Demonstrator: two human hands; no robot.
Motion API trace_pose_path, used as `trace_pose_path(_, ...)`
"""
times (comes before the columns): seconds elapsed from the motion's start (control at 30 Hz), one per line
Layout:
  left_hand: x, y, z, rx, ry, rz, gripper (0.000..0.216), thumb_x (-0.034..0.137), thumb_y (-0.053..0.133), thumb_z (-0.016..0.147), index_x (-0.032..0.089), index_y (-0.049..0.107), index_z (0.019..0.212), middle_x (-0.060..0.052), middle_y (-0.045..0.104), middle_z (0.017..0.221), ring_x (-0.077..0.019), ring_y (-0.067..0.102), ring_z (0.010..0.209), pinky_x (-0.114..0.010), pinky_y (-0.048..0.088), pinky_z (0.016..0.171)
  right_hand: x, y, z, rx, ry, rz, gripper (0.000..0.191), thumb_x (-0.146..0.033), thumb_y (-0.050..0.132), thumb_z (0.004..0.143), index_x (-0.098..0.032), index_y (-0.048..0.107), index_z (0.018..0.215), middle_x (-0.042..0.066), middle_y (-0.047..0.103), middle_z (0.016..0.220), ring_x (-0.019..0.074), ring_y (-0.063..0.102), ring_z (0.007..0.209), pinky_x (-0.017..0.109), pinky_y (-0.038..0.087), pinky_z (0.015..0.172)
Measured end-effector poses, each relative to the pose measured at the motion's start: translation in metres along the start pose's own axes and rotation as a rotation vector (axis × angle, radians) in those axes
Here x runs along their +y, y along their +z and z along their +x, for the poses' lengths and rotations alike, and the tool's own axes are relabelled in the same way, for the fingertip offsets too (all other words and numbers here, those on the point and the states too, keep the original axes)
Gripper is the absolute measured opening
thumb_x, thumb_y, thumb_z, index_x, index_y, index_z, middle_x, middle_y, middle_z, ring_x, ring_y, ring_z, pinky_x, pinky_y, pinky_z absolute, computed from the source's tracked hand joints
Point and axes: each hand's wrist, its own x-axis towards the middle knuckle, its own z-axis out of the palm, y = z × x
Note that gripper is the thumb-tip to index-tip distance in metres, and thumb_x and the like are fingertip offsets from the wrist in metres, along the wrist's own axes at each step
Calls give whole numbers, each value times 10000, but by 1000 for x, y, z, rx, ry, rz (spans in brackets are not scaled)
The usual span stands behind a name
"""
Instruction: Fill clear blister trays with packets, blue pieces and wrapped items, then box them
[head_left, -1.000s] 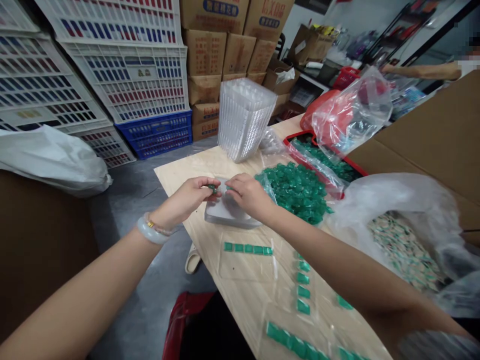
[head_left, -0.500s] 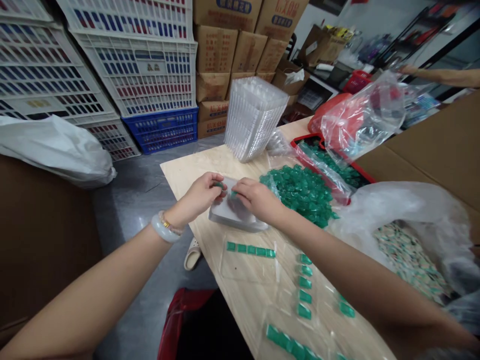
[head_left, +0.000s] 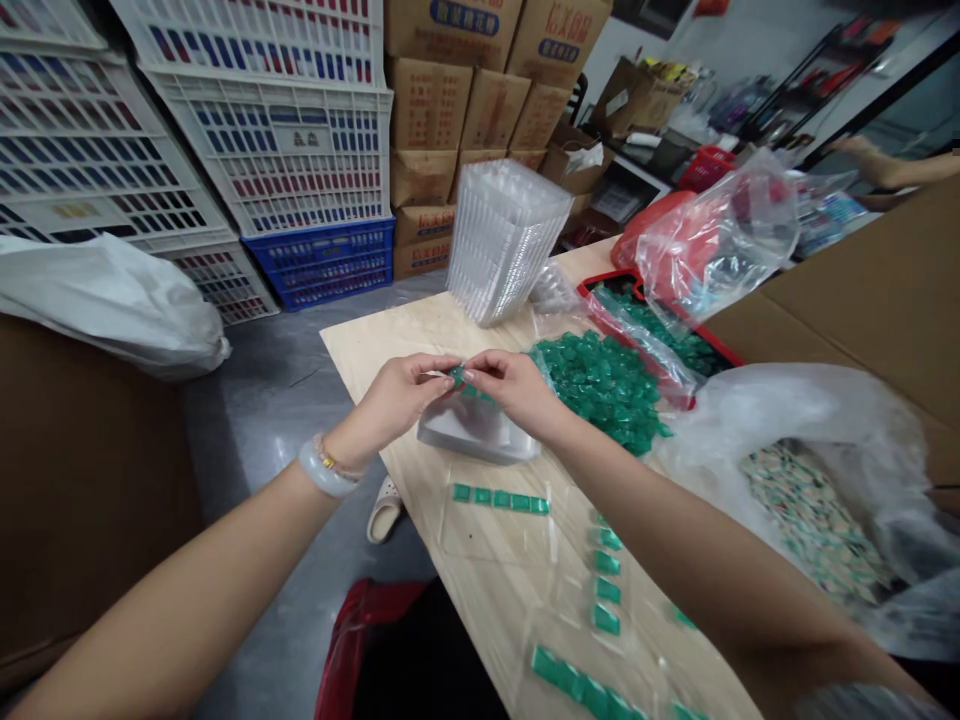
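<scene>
My left hand (head_left: 401,398) and my right hand (head_left: 519,388) meet over a short stack of clear plastic trays (head_left: 476,440). Both pinch one small green wrapped square piece (head_left: 457,376) between their fingertips. Other green pieces (head_left: 481,395) show on the top tray, partly covered by my right fingers. Just beyond my right hand lies a loose pile of green pieces (head_left: 600,385). Nearer to me, a clear tray holds a neat row of green squares (head_left: 501,498). More such rows (head_left: 607,590) lie to its right, partly hidden by my right forearm.
A tall stack of clear trays (head_left: 506,245) stands at the table's far side. A red-edged tray (head_left: 626,325) holds more green pieces. At right, a plastic bag (head_left: 810,410) surrounds small pale pieces. A co-worker's arm (head_left: 892,165) shows at upper right. Crates (head_left: 315,265) are stacked behind.
My hands have come together, from slightly apart to touching at the fingertips around a green piece. The co-worker's hand has moved away from the clear bag at upper right.
</scene>
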Motion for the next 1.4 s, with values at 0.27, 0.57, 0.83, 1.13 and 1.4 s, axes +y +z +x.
trace_pose_path(0.27, -7, 5, 3, 116, 393, 348, 242, 177, 542, 707, 162, 604, 940, -44, 549, 900, -136, 540, 813, -253, 464, 708, -10, -9, 4, -47, 199, 287, 121, -245, 622, 613, -140, 567, 640, -28, 552, 581, 74, 476, 558, 210, 367, 570)
trace_pose_path(0.57, 0, 8, 6, -9, 122, 218, 254, 203, 606, 642, 133, 609, 886, 9, 535, 677, -95, 493, 599, -217, 401, 560, -7, -7, 4, -17, -3, -3, 46, -189, 536, 609, -150, 513, 600, -36, 496, 553, 75, 428, 522, 208, 339, 516)
trace_pose_path(0.83, 14, -7, 1, -264, -114, -212, 184, 287, 621, 671, 132, 558, 749, 5, 541, 682, -82, 513, 610, -219, 416, 586, -8, -8, 8, 5, -49, 18, 20, -176, 485, 605, -157, 491, 602, -42, 475, 553, 71, 411, 510, 200, 331, 497)
trace_pose_path(1.13, 8, -4, 11, -184, -208, -218, 225, 345, 562, 717, 141, 502, 641, 35, 419, 506, -48, 361, 424, -178, 257, 406, -11, -7, 2, -54, -345, -223, 189, -147, 526, 704, -160, 554, 890, 18, 573, 815, 109, 510, 718, 249, 405, 693)
trace_pose_path(1.4, -14, -16, 11, 99, 253, 557, 202, 157, 532, 661, 155, 627, 839, -36, 565, 800, -133, 498, 703, -260, 396, 683, 0, 2, 8, -84, -364, -825, 175, -230, 536, 781, -151, 618, 914, 77, 601, 853, 193, 498, 849, 325, 334, 762)
